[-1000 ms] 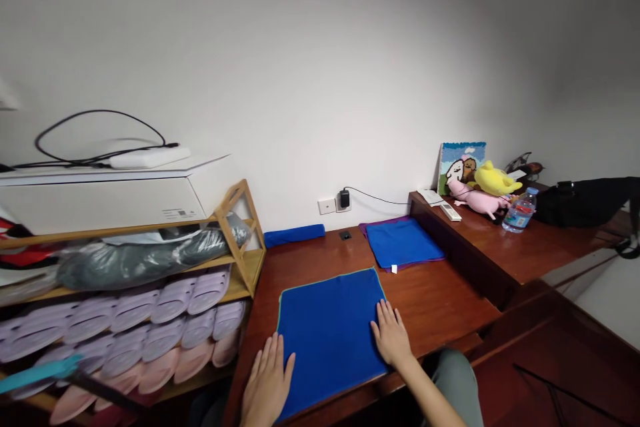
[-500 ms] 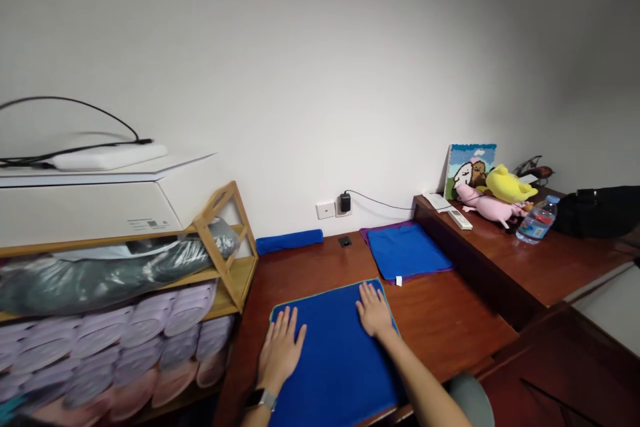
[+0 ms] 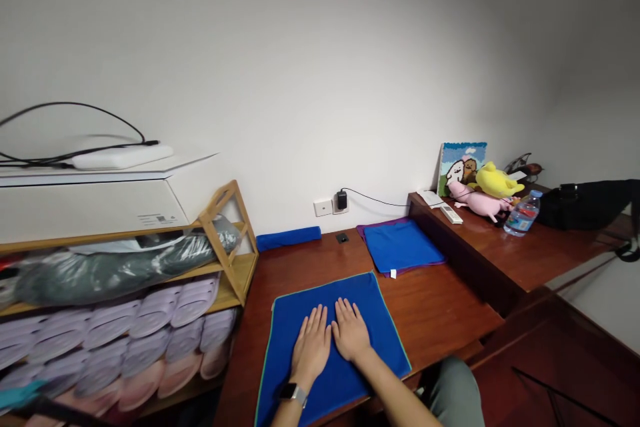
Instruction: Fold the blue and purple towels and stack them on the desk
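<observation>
Two bare hands fill my feed: the left hand (image 3: 311,347) and the right hand (image 3: 351,330) both lie palm-down on a blue microfiber towel (image 3: 383,327), side by side and just apart, with fingers extended and neither clamped on anything. That towel, edged in green piping, lies flat on a reddish wooden desk (image 3: 430,307), and the hands rest near its middle. A smartwatch (image 3: 293,393) on the left wrist sits above the towel's near half. Beyond the towel, toward the wall, a folded blue cloth (image 3: 400,247) rests on a purple cloth (image 3: 383,223), and a small white tag (image 3: 393,273) shows at the near edge. Farther back and to the left of the towel, a rolled blue towel (image 3: 289,237) lies against the wall, below a black charger (image 3: 341,199) plugged into a wall socket. Left of the towel stands a bamboo shoe rack (image 3: 220,210) holding lilac slippers (image 3: 110,323), pink slippers (image 3: 143,383) and a plastic-wrapped grey bundle (image 3: 110,273). Right of the towel, a raised wooden ledge (image 3: 540,260) carries a white remote (image 3: 451,214), a pink plush toy (image 3: 477,203), a yellow plush toy (image 3: 495,181), a plastic water bottle (image 3: 523,213) and a black bag (image 3: 585,203).
</observation>
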A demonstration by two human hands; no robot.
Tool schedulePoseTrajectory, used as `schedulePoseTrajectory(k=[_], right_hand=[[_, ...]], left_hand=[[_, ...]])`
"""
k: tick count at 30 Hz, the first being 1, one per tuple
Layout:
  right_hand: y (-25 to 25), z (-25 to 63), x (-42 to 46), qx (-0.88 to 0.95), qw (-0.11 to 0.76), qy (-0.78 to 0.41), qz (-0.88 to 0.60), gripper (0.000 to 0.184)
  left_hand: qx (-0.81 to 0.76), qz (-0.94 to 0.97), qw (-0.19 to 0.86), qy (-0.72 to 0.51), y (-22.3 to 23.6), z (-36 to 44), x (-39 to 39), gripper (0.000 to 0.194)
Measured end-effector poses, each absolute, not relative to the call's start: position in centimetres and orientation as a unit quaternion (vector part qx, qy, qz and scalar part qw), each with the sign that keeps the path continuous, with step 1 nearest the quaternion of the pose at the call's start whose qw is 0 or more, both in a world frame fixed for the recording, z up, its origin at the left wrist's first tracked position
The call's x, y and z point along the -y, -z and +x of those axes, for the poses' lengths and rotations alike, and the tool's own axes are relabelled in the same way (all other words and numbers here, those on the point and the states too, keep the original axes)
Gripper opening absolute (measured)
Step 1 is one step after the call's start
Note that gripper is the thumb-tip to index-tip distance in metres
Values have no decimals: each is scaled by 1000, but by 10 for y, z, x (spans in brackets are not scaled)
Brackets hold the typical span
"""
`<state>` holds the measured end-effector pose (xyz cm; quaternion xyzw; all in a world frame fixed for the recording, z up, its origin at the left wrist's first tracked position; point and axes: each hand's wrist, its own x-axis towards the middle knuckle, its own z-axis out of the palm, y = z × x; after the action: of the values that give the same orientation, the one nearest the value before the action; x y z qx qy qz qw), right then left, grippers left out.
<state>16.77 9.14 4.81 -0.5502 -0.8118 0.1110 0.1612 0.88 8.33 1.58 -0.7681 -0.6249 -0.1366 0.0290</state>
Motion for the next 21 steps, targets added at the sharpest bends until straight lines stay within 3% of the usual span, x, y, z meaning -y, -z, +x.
schedulePoseTrajectory(k=[9, 15, 21], right_hand=[[-76, 270, -94, 752, 80, -108, -646, 64], [-62, 209, -53, 790, 176, -87, -581, 63], [-41, 197, -25, 810, 157, -104, -556, 63]], left_hand=[[697, -694, 67, 169, -6, -114, -53, 71], [647, -732, 86, 198, -26, -40, -32, 65], [644, -751, 29, 142, -12, -18, -5, 63]])
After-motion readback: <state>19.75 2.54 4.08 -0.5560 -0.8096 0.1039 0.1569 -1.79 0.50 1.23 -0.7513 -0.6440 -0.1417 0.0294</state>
